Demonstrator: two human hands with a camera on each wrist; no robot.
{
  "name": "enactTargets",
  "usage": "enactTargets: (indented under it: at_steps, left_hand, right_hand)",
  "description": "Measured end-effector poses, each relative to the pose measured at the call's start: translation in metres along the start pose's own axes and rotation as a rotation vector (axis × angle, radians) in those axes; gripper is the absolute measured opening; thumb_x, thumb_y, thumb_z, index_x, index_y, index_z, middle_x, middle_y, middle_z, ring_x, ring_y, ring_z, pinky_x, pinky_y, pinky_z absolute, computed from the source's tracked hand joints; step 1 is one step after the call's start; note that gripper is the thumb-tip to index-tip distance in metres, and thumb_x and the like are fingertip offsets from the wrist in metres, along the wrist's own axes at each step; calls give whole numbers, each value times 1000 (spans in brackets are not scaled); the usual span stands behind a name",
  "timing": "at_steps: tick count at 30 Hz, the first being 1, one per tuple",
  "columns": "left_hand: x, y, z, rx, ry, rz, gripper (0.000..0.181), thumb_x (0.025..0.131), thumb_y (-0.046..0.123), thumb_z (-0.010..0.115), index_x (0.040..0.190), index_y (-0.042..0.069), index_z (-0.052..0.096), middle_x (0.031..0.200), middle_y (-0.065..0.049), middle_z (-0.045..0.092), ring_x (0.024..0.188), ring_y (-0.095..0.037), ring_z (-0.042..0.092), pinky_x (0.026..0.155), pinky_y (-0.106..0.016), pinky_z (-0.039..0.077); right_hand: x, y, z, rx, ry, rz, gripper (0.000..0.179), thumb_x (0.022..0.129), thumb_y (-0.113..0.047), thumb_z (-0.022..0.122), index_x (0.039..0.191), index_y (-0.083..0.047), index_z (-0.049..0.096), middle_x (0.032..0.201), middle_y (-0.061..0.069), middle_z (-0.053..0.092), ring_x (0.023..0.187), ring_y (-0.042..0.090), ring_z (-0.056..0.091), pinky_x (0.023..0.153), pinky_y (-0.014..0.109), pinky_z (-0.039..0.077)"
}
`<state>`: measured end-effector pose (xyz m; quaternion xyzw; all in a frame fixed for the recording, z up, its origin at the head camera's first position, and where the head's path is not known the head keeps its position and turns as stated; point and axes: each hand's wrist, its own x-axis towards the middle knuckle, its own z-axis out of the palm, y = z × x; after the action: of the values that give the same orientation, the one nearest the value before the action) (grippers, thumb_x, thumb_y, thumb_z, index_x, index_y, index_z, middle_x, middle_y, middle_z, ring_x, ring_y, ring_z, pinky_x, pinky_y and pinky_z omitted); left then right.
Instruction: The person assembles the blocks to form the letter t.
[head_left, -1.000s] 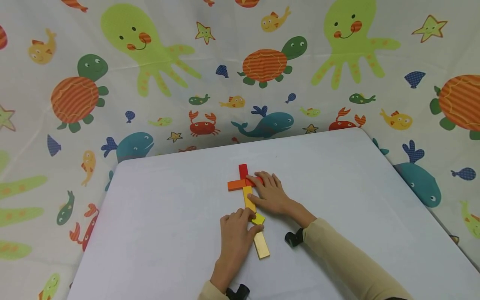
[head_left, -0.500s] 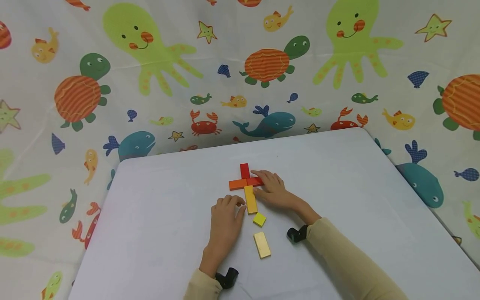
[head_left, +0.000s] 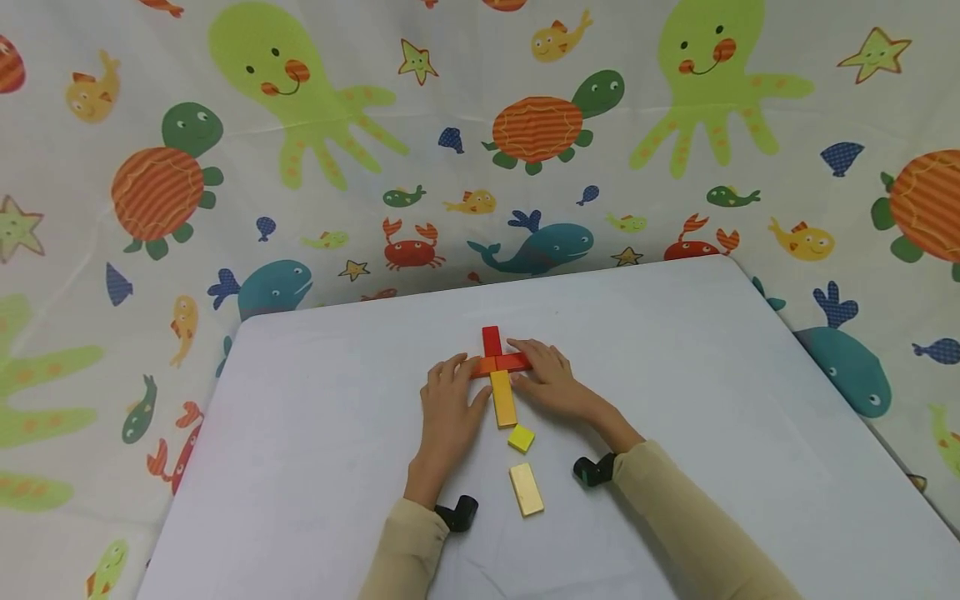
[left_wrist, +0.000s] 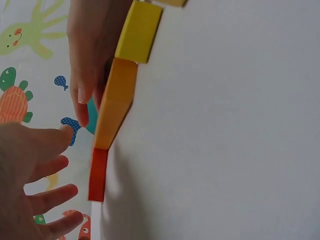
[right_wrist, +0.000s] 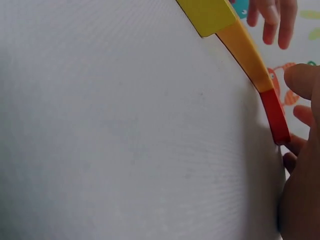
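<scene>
In the head view my left hand lies at the left end of an orange wooden block, its fingertips covering that end. My right hand is at the right end of a red block; its index finger reaches forward past it. In both wrist views the fingers look extended or relaxed, with the thumbs apart from the blocks. Another red block points away beyond this row. Below it come an amber block, a small yellow block set at an angle, and a pale wood-coloured block.
The blocks lie on a white-covered table. Behind it hangs a cloth printed with sea animals. A black wrist device sits at the left cuff, and another black device at the right cuff.
My left hand has left the small yellow block, drawn back left, then moved forward to the orange block. My right hand has shifted slightly right, off the amber block, uncovering more of the red one.
</scene>
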<state>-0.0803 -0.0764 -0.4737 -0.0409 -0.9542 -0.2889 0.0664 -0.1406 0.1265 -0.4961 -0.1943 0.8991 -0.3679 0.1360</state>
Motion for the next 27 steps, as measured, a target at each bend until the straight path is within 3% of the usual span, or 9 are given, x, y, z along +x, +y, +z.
enactTargets:
  at_steps: [6, 18, 27]
  left_hand:
    - [5, -3, 10, -24, -50, -36, 54, 98, 30, 72, 149, 17, 57, 159, -10, 49, 148, -34, 41, 117, -61, 37]
    - [12, 0, 13, -3, -39, -35, 50, 96, 28, 75, 143, 15, 62, 149, -12, 53, 140, -33, 46, 112, -57, 42]
    - [22, -1, 7, 52, -165, -35, 65, 98, 31, 70, 158, 18, 47, 148, -14, 52, 140, -36, 41, 113, -59, 38]
  right_hand:
    - [0, 2, 2, -8, 7, -2, 71, 104, -38, 59, 166, -26, 28, 174, 9, 26, 162, 35, 14, 128, 68, 2]
    - [-1, 2, 2, -48, 8, -26, 68, 105, -38, 57, 166, -24, 30, 175, 10, 23, 162, 37, 13, 128, 68, 0]
    - [-1, 3, 5, -137, 20, -50, 65, 105, -39, 56, 164, -24, 34, 173, 10, 25, 161, 38, 15, 127, 69, 4]
